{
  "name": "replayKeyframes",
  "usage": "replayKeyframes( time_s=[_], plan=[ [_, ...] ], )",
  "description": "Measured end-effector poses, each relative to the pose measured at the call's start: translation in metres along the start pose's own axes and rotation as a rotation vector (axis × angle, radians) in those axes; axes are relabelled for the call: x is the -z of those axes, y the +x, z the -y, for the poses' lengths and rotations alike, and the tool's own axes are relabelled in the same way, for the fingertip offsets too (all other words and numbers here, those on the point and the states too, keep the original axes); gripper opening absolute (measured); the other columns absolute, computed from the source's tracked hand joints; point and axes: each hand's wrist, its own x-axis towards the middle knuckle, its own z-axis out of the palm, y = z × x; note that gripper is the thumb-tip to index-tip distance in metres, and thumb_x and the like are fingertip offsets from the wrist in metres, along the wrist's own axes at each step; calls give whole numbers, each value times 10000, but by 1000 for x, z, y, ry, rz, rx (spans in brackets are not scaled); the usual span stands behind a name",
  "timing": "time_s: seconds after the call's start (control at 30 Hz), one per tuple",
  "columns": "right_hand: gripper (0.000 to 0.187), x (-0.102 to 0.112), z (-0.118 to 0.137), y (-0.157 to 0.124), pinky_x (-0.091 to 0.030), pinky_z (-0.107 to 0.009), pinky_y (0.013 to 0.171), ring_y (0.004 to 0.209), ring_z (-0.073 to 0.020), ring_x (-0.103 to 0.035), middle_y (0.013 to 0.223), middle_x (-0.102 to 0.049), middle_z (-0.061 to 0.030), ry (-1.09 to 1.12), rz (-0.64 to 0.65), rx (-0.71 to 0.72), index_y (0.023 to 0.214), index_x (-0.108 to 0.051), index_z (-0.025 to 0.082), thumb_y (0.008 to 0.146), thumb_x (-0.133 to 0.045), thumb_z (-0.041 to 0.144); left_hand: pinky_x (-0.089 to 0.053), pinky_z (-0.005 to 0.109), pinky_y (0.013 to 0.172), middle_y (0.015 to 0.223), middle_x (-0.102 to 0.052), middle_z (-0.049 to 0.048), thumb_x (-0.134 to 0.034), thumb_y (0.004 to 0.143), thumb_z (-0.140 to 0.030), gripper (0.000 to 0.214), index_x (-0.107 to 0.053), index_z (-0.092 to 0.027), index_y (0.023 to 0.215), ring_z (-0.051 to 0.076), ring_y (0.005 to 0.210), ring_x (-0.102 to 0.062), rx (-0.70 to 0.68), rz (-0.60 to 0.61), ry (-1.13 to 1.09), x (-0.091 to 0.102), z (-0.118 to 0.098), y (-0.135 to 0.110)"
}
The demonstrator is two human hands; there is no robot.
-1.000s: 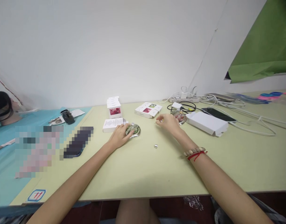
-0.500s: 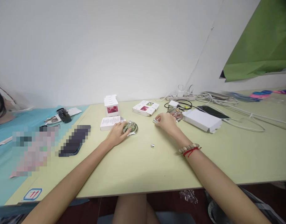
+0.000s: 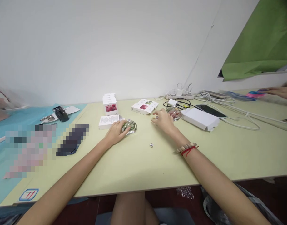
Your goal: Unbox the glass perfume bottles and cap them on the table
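My left hand (image 3: 115, 132) rests curled on a round glass bottle with green inside (image 3: 130, 126), lying on the pale green table (image 3: 143, 162). My right hand (image 3: 163, 120) is closed in a pinch around a small silver piece, its fingertips pointing left. Just behind it lies a second round glass bottle with pink inside (image 3: 175, 113). A small silver cap (image 3: 151, 145) sits loose on the table between my arms. A bead bracelet and a red string (image 3: 187, 148) circle my right wrist.
White boxes (image 3: 110, 105) (image 3: 144, 106) (image 3: 199, 118) stand behind the hands. A power strip (image 3: 178, 93), cables and a dark phone (image 3: 210, 110) lie at the back right. Another person's hand (image 3: 278, 92) reaches in at far right. A blue cloth (image 3: 21, 125) covers the left.
The view has drifted a little. My right hand has shifted slightly left with the small silver piece. A person's hand has come in at the far right edge.
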Motion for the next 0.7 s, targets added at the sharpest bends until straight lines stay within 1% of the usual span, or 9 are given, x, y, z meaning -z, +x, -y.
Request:
replayKeyframes(
  time_s=[0.07,0.13,0.17,0.27,0.33,0.4,0.57,0.63,0.7],
  plan=[
    [284,6,13,-3,-387,-271,664,845,-191,-550,980,-592,-55,103,-56,49,889,-664,240,687,-582,421,-393,337,757,877,-580,43,-371,858,-422,286,-451,-213,1037,206,831,-526,-2,-1,-5,0,0,0],
    [318,15,29,-9,-392,-264,661,803,-176,-550,879,-618,-48,234,3,136,789,-679,219,685,-569,500,-395,338,756,879,-578,44,-374,857,-420,292,-449,-211,1045,202,815,-526,-6,-1,-5,0,0,0],
    [334,20,35,-12,-395,-250,646,760,-159,-553,819,-627,-40,306,127,231,761,-679,207,680,-572,512,-396,338,756,878,-577,44,-374,857,-421,294,-447,-210,1048,200,810,-526,-8,0,-4,0,0,0],
    [384,33,43,-21,-404,-205,563,641,-110,-554,760,-636,-5,399,724,455,810,-678,212,583,-652,521,-399,334,755,874,-572,45,-373,857,-422,301,-445,-207,1055,198,810,-526,-9,-1,0,0,1,0],
    [503,38,38,-24,-407,-186,501,564,-82,-541,802,-629,2,374,1034,412,899,-659,221,474,-727,482,-399,332,748,866,-566,46,-370,857,-422,303,-449,-207,1055,198,803,-525,-2,-3,7,0,1,0],
    [611,38,30,-23,-421,-179,465,526,-68,-536,839,-608,1,379,1179,294,957,-635,220,395,-773,415,-398,333,744,857,-563,46,-368,857,-421,303,-451,-206,1054,198,796,-523,3,-1,8,0,1,0],
    [495,28,17,-15,-488,-204,503,602,-106,-575,733,-595,7,503,1205,169,900,-636,194,451,-756,364,-393,339,758,867,-568,45,-358,861,-430,304,-443,-204,1046,205,829,-520,11,12,-9,0,0,0],
    [389,21,15,-11,-495,-210,516,591,-107,-570,677,-606,2,534,1102,175,854,-646,179,516,-727,354,-391,342,759,866,-571,42,-350,864,-431,301,-443,-205,1040,205,830,-520,9,15,-10,0,0,0],
    [274,14,11,-6,-484,-207,501,541,-95,-555,664,-622,-10,536,910,192,794,-655,165,575,-691,325,-390,342,756,856,-574,39,-349,864,-429,295,-446,-209,1035,205,825,-520,3,15,-10,1,0,0]
  ],
)
